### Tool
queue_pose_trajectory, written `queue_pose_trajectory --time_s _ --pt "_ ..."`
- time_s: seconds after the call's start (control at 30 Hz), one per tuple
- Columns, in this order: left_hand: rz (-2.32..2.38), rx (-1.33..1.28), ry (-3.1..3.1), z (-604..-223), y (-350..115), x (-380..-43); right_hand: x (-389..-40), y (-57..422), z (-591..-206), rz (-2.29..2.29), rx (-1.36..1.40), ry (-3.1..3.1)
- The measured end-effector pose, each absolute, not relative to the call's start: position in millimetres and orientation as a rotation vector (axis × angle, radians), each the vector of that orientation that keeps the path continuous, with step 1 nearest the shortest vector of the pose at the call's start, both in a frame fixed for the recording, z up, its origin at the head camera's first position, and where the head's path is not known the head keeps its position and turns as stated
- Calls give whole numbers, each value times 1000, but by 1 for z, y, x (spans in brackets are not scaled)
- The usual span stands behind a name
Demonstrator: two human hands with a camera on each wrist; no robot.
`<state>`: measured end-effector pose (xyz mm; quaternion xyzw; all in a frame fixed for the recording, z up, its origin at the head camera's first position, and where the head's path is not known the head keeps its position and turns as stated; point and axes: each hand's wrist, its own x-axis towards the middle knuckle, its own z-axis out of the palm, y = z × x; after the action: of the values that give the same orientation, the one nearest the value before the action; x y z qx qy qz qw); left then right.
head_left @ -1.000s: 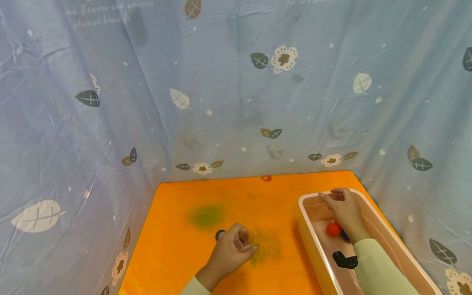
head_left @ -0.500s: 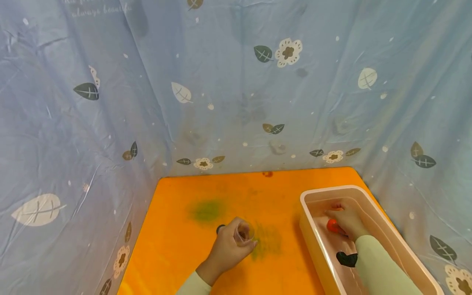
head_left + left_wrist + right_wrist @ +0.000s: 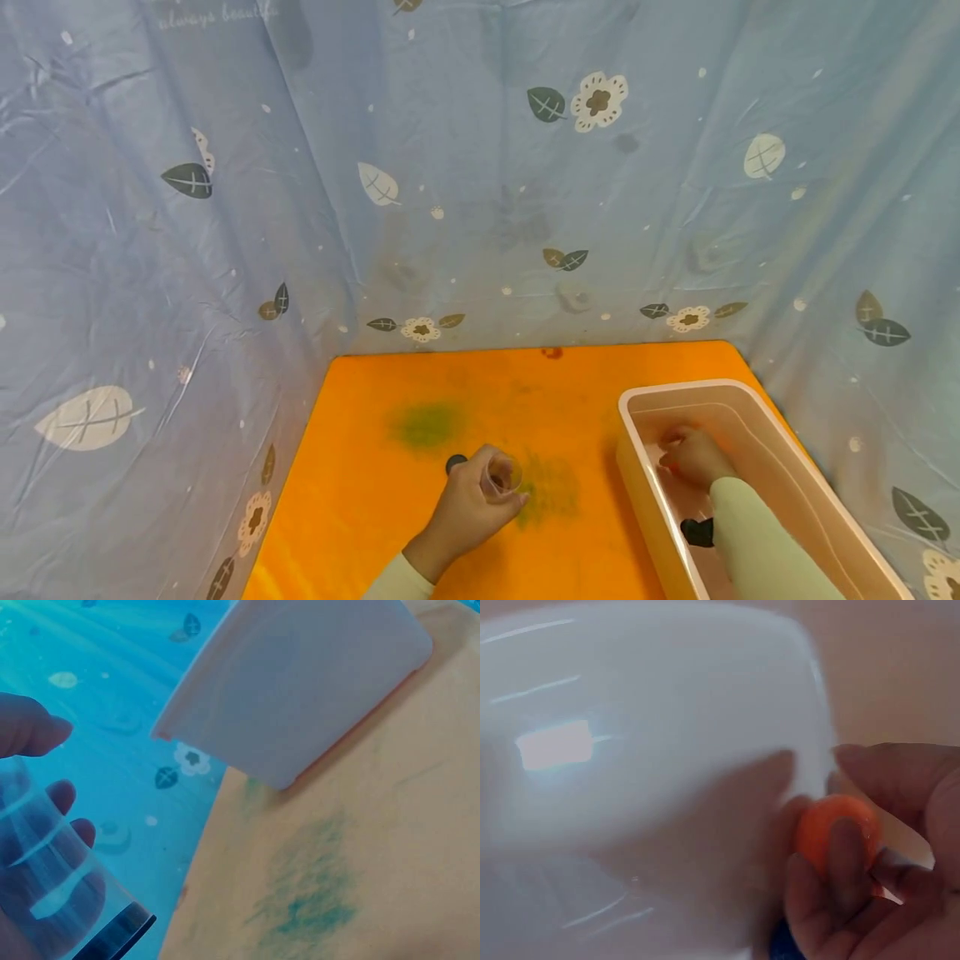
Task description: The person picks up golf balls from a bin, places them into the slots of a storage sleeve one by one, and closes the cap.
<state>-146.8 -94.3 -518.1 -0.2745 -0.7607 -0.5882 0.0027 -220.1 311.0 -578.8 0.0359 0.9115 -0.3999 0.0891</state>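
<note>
Above the table my left hand (image 3: 465, 508) grips a clear cup-shaped container (image 3: 56, 855). Its open end faces up and right in the head view. A black base (image 3: 120, 934) closes its other end, poking out past the fingers. My right hand (image 3: 693, 458) is down inside the pale pink bin (image 3: 645, 467). In the right wrist view its fingers curl over an orange ball (image 3: 817, 825) near the bin's wall, with the thumb raised apart. A dark blue rounded thing (image 3: 782, 945) shows partly below those fingers.
A black bent object (image 3: 697, 533) lies in the bin beside my right sleeve (image 3: 757, 533). The orange tabletop (image 3: 360, 492) carries green smudges (image 3: 427, 423). Blue patterned curtain (image 3: 480, 167) surrounds the back and both sides.
My right hand has gone from above the bin's far end down into it, then slightly nearer and left, over the balls. The left hand keeps its hold on the clear container, turned slightly.
</note>
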Motion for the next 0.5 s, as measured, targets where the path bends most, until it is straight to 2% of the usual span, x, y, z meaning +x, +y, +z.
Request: queue_pose_trajectory --time_s 0.27,0.5 --pt "-1771 -848 -2420 -522 -96 -148 -220 310 -594 -1114 63 2734" --pt "-1823 -860 -2410 -522 -96 -148 -222 310 -589 -1148 34 2717"
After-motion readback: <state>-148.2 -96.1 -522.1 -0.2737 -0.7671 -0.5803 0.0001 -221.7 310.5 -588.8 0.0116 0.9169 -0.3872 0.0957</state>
